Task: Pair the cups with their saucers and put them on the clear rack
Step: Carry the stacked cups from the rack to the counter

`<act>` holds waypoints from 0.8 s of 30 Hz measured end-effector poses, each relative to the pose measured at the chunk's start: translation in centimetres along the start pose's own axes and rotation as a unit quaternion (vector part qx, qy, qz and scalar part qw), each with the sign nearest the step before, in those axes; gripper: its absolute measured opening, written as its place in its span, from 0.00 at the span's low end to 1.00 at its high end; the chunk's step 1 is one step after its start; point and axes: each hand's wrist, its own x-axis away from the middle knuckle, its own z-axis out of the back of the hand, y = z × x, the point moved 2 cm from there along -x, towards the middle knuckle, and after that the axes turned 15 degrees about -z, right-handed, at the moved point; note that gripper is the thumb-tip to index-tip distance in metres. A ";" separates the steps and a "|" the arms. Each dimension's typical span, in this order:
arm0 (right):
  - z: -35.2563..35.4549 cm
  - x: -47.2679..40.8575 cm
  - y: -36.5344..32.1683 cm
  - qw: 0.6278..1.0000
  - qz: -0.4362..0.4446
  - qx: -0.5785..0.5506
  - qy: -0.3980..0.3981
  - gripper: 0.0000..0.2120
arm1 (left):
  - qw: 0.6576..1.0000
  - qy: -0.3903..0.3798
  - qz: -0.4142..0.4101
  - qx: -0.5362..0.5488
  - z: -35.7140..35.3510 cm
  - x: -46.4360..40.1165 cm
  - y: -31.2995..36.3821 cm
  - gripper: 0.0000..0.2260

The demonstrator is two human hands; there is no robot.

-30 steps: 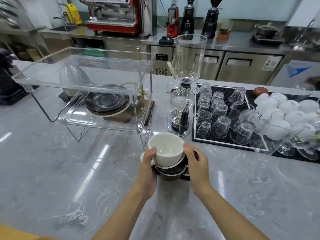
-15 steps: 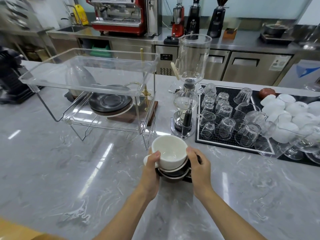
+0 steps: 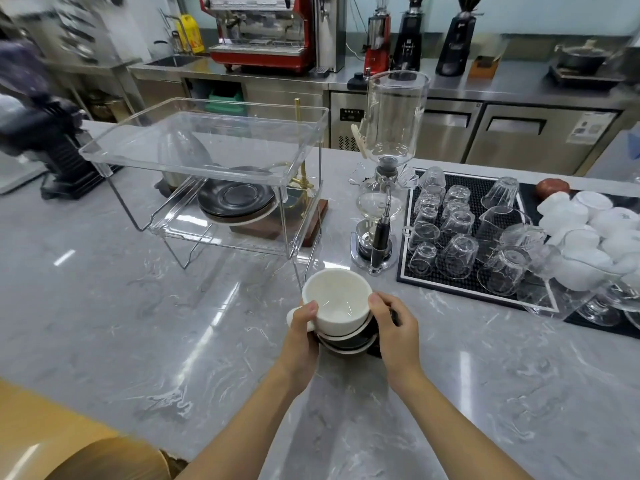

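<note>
Head view showed both hands on a small stack near the front middle of the grey marble table [image 3: 138, 341], just in front of the clear rack [image 3: 204, 143]; a white cup [image 3: 334, 299] sat mouth-up on top of what looked like two dark saucers with pale rims [image 3: 346, 341], and something dark lay beneath them that I could not make out. The left hand [image 3: 301, 327] curled round the cup's left side, its grip closed over the stubby white handle, thumb on the wall near the rim; the right hand [image 3: 391, 323] pinched the right side of the stack, thumb against the cup wall, fingers hidden behind the saucers.

The cup's axis stood upright, tilted a little away from the person; its handle pointed left, toward the left hand. The saucers lay flat, their broad faces up.

By my judgement this was glazed ceramic — stiff, fairly light, smooth enough to slip, and quick to chip; the stacked pieces could slide on one another, so the lowest saucer's rim on both sides looked the safer hold. More dark saucers [image 3: 235, 199] lay on the rack's lower shelf; its upper tray held nothing that I could see.
</note>
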 end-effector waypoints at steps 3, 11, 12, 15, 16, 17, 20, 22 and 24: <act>0.2 0.2 -0.2 1.000 -0.008 0.010 -0.010 0.05 | 1.000 -0.003 -0.002 -0.020 0.4 0.2 0.0 0.26; 1.3 0.6 -1.6 0.999 -0.023 0.012 -0.027 0.08 | 0.992 0.103 -0.044 -0.055 1.1 2.2 2.0 0.29; 1.5 0.7 -1.9 1.000 -0.020 0.012 -0.019 0.08 | 0.989 0.123 -0.053 -0.062 1.2 2.6 2.4 0.30; 2.0 1.5 -3.0 0.999 0.020 0.043 0.014 0.07 | 0.980 0.174 -0.082 -0.057 1.8 3.9 3.5 0.22; 2.1 1.9 -3.5 0.997 0.041 0.059 0.024 0.07 | 0.978 0.185 -0.086 -0.051 2.1 4.2 3.9 0.19; 2.0 2.5 -4.0 0.995 0.062 0.071 0.029 0.08 | 0.976 0.196 -0.088 -0.043 2.5 4.6 4.3 0.18; 1.2 4.4 -6.0 0.990 0.117 0.078 0.023 0.09 | 0.972 0.211 -0.104 -0.020 3.7 5.3 5.7 0.19; 0.3 5.4 -7.3 0.989 0.136 0.058 0.003 0.09 | 0.970 0.211 -0.119 -0.003 4.3 5.4 6.8 0.20; -1.1 6.2 -8.5 0.989 0.145 0.020 -0.015 0.08 | 0.969 0.207 -0.131 0.026 5.2 5.1 8.1 0.22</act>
